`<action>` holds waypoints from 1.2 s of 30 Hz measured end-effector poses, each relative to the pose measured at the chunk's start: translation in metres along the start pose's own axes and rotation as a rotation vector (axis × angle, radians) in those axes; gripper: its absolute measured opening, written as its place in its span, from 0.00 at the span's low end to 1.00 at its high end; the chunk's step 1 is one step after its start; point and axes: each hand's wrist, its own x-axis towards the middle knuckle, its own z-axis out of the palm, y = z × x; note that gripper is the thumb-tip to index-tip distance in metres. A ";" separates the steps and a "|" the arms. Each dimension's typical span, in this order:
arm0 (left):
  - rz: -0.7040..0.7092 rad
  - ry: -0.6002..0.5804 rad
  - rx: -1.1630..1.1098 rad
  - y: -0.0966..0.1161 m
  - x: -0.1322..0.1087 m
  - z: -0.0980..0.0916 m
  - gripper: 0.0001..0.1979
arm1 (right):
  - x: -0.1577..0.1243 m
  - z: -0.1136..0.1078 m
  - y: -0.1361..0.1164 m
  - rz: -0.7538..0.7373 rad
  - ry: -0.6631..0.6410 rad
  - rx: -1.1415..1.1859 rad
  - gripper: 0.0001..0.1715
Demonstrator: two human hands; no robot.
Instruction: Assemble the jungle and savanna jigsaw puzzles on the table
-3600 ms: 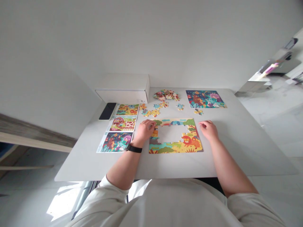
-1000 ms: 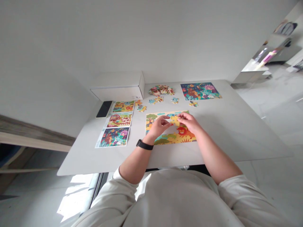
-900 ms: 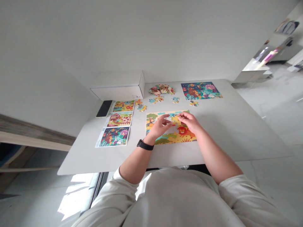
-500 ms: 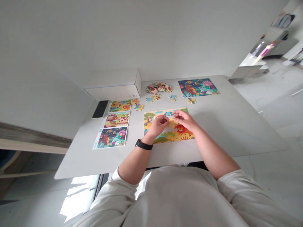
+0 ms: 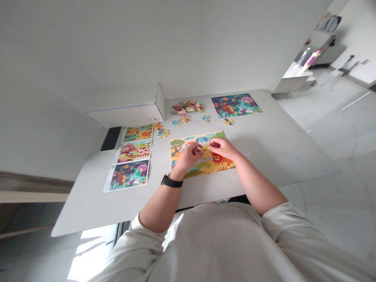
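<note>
A jigsaw puzzle [image 5: 202,170] with a savanna picture, including a red lion, a blue elephant and trees, lies on the table in front of me, largely assembled, with a greyish gap near its middle. My left hand [image 5: 189,156], a black band on its wrist, rests over the puzzle's left half with curled fingers; what they hold, if anything, is hidden. From the right, my right hand [image 5: 223,148] reaches over the upper middle, thumb and fingertips pinched on what looks like a small yellowish jigsaw piece. The fingertips of both hands are close together but apart.
Beyond the puzzle are a pile of jigsaw pieces [image 5: 188,107] and several loose pieces [image 5: 205,119]. A dark forest picture [image 5: 236,105] lies back right. On the left are a sheet with three pictures [image 5: 133,152], a phone [image 5: 111,138] and a white box [image 5: 126,113].
My view has shifted, so the table appears further left. Both hands stay over the middle of the puzzle, with only slight finger movement.
</note>
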 end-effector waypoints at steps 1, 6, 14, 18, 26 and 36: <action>0.005 -0.005 0.033 0.001 -0.001 0.000 0.11 | -0.001 0.000 0.000 -0.003 -0.002 -0.027 0.16; 0.028 -0.032 0.147 0.002 -0.003 -0.001 0.10 | -0.002 -0.001 0.000 0.002 -0.031 -0.143 0.12; 0.020 -0.059 0.264 0.003 -0.003 -0.001 0.12 | -0.004 -0.003 -0.002 -0.009 -0.063 -0.241 0.09; -0.002 -0.069 0.312 0.007 -0.003 -0.003 0.12 | -0.003 -0.003 -0.001 -0.010 -0.056 -0.241 0.09; -0.002 -0.105 0.339 0.010 -0.005 -0.004 0.13 | -0.004 -0.003 0.000 -0.028 -0.061 -0.236 0.06; 0.137 -0.099 0.469 0.007 -0.006 -0.004 0.12 | -0.008 -0.008 -0.013 -0.073 -0.138 -0.495 0.15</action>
